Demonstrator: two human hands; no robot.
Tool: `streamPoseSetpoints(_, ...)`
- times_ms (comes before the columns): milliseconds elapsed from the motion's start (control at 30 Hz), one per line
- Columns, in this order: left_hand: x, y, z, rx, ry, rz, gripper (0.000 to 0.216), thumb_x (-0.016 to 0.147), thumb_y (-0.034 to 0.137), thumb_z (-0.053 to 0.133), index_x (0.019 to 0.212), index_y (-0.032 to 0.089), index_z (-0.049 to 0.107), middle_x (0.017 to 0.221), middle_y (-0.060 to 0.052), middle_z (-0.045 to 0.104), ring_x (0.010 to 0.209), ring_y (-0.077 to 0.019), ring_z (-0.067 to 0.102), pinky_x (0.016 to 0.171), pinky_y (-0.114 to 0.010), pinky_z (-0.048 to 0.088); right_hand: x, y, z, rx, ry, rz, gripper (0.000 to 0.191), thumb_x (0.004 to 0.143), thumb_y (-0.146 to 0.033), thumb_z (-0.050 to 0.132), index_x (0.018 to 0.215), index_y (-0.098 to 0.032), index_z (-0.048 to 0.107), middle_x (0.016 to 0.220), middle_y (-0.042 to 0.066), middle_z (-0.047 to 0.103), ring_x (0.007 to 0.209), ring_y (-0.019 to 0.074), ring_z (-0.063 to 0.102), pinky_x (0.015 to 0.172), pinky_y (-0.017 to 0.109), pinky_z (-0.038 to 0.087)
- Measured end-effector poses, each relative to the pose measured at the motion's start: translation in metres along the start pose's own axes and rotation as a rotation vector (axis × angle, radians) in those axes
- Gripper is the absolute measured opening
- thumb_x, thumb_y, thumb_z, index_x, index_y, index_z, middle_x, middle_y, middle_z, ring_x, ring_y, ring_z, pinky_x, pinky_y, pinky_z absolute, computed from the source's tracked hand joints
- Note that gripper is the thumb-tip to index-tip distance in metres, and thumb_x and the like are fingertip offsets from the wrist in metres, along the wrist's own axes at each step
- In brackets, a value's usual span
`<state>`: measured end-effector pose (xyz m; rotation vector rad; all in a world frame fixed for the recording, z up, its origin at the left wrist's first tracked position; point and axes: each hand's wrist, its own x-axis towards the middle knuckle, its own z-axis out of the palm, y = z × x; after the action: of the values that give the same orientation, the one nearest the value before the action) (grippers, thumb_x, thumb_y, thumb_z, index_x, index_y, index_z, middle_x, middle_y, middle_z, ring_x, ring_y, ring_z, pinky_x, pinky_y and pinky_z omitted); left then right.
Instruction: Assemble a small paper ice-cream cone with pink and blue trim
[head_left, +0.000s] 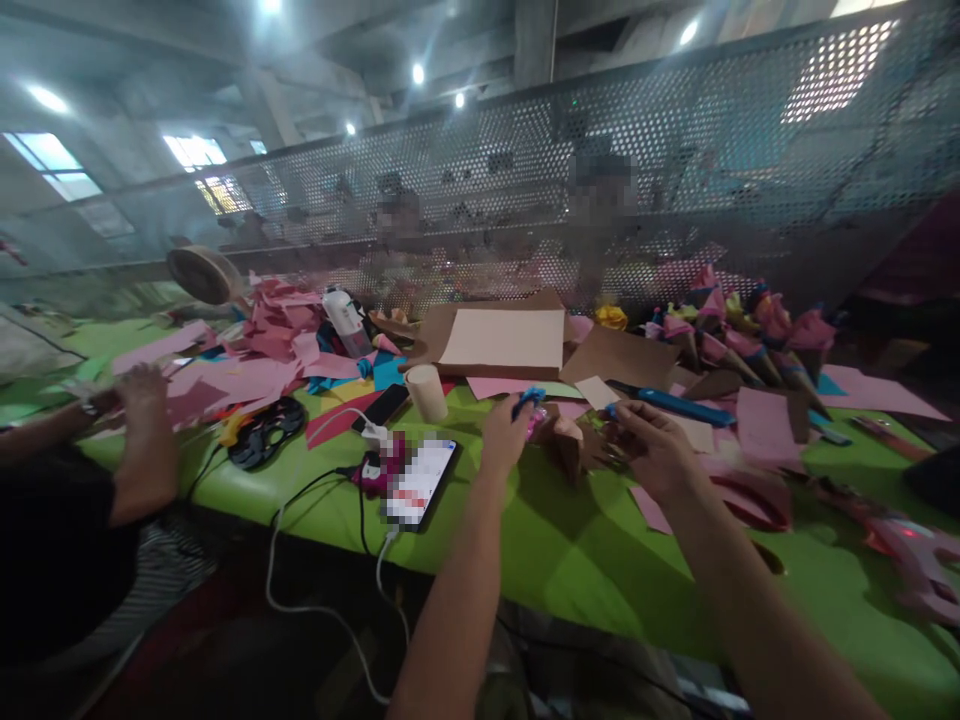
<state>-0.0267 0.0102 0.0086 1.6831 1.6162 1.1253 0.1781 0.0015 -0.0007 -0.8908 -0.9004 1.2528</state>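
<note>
My left hand (pixel 504 432) is closed around a small bundle of crumpled blue paper (pixel 531 397), with some shiny pink wrapping below it. My right hand (pixel 654 446) pinches at fingertip level; a speck of blue shows there, too small to name. Between the two hands a folded brown and pink paper piece (pixel 568 445) stands on the green table. A blue-handled cutter (pixel 679 405) lies just beyond my right hand.
A phone (pixel 424 485) on a cable and a power strip (pixel 371 472) lie left of my hands. Behind stand a tape roll (pixel 426 392), cardboard (pixel 502 340) and paper cones (pixel 750 340). A pink glue gun (pixel 907 555) is at right. A co-worker's hand (pixel 142 390) is at left.
</note>
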Motion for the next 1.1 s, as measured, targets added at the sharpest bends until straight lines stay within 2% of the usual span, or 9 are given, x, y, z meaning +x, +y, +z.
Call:
streamPoseSetpoints(100,-0.004,0.003,0.013,-0.154,-0.150,0.113,0.023,0.097,0.027,0.052,0.103,0.018,0.073,0.102,-0.007,0.076,0.093,-0.0209,0.066,0.088,-0.033,0.050,-0.004,-0.003,0.005,-0.048,0.054,-0.027,0.043,0.051,-0.057,0.095,0.074,-0.025,0.075,0.068,0.000,0.068,0.057,0.0143,0.058,0.052,0.029,0.048)
streamPoseSetpoints(200,-0.006,0.005,0.019,-0.171,-0.216,0.197,0.025,0.096,0.028,0.054,0.109,0.020,0.074,0.111,-0.007,0.076,0.102,-0.0225,0.065,0.096,-0.035,0.050,-0.006,-0.004,0.008,-0.113,0.071,-0.075,0.042,0.054,-0.058,0.093,0.075,-0.025,0.077,0.063,-0.001,0.064,0.055,0.0131,0.053,0.049,0.027,0.042)
streamPoseSetpoints(300,-0.007,0.006,0.021,-0.116,-0.262,0.224,0.025,0.096,0.029,0.054,0.109,0.020,0.074,0.111,-0.007,0.076,0.104,-0.0242,0.065,0.098,-0.038,0.049,-0.008,-0.003,0.009,-0.185,0.066,-0.136,0.039,0.061,-0.057,0.089,0.078,-0.024,0.077,0.065,-0.001,0.063,0.054,0.0123,0.050,0.048,0.026,0.039)
streamPoseSetpoints(433,-0.008,0.006,0.023,-0.109,-0.331,0.227,0.029,0.097,0.032,0.053,0.113,0.019,0.073,0.112,-0.008,0.076,0.103,-0.0260,0.067,0.097,-0.039,0.051,-0.012,-0.003,0.011,-0.303,0.061,-0.205,0.034,0.067,-0.054,0.086,0.080,-0.023,0.077,0.072,0.001,0.067,0.061,0.0138,0.055,0.054,0.027,0.044)
streamPoseSetpoints(567,-0.011,0.009,0.026,-0.125,-0.341,0.208,0.028,0.097,0.033,0.054,0.111,0.019,0.074,0.113,-0.009,0.075,0.108,-0.0267,0.066,0.102,-0.041,0.049,-0.017,-0.006,0.011,-0.524,0.082,-0.330,0.025,0.075,-0.048,0.078,0.080,-0.023,0.078,0.082,0.004,0.072,0.075,0.0193,0.064,0.068,0.032,0.050)
streamPoseSetpoints(700,-0.014,0.013,0.025,-0.284,-0.359,0.200,0.029,0.096,0.031,0.058,0.121,0.022,0.071,0.125,-0.007,0.073,0.117,-0.0232,0.065,0.107,-0.034,0.047,-0.020,-0.008,0.007,-0.787,0.085,-0.521,0.020,0.079,-0.041,0.071,0.078,-0.022,0.078,0.082,0.006,0.072,0.077,0.0213,0.066,0.071,0.034,0.051)
streamPoseSetpoints(833,-0.017,0.016,0.024,-0.362,-0.328,0.095,0.024,0.095,0.028,0.061,0.114,0.023,0.074,0.124,-0.005,0.074,0.117,-0.0211,0.065,0.107,-0.032,0.047,-0.019,-0.007,0.002,-0.860,0.032,-0.555,0.022,0.079,-0.043,0.069,0.080,-0.022,0.078,0.082,0.006,0.073,0.076,0.0215,0.068,0.071,0.034,0.052)
streamPoseSetpoints(967,-0.020,0.018,0.025,-0.445,-0.288,0.069,0.019,0.094,0.028,0.062,0.105,0.021,0.076,0.118,-0.005,0.075,0.113,-0.0200,0.066,0.104,-0.031,0.048,-0.018,-0.003,-0.002,-0.898,0.013,-0.576,0.024,0.079,-0.044,0.069,0.079,-0.022,0.077,0.080,0.006,0.073,0.074,0.0219,0.068,0.069,0.035,0.052)
streamPoseSetpoints(1100,-0.020,0.017,0.028,-0.444,-0.261,0.073,0.020,0.094,0.033,0.062,0.101,0.020,0.076,0.112,-0.004,0.075,0.108,-0.0205,0.067,0.101,-0.032,0.049,-0.017,0.000,-0.001,-0.954,0.042,-0.705,0.025,0.083,-0.043,0.068,0.077,-0.021,0.078,0.077,0.007,0.073,0.071,0.0218,0.068,0.069,0.035,0.053)
